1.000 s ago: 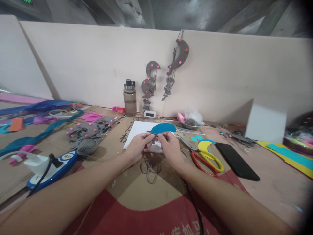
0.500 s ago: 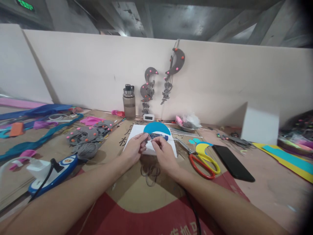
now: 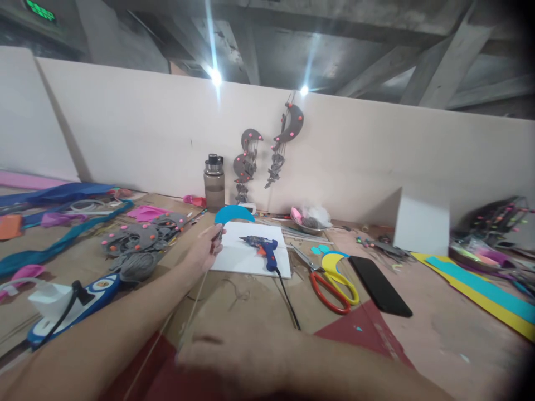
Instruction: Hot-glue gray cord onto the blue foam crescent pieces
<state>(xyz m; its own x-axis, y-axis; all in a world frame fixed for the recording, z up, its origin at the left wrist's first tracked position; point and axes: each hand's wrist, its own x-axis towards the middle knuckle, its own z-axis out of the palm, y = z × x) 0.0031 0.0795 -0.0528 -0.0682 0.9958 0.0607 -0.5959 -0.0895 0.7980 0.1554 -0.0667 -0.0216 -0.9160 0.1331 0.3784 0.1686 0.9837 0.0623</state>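
Flat blue crescent (image 3: pixel 234 213), held up toward far edge of worktop (image 3: pixel 438 295); curved back uppermost, left end pinched in left hand (image 3: pixel 206 249); thin greyish strand (image 3: pixel 196 303), straight, slanting from that hand toward near edge, lower end blurred at right hand (image 3: pixel 228 348).

A single camera, worn on the person's head, looked forward and down across the broad, pinkish-brown counter (image 3: pixel 443 340) from its near side. The bare left forearm (image 3: pixel 137 317) and bare right forearm (image 3: pixel 330 362) came in low, close to the lens. The blue plastic glue gun (image 3: pixel 267 246) lay farther off, near mid-view. Behind stood the long off-white panel (image 3: pixel 355 145), its top edge slanting down rightward; the grey concrete ceiling (image 3: pixel 359 61) filled the top.
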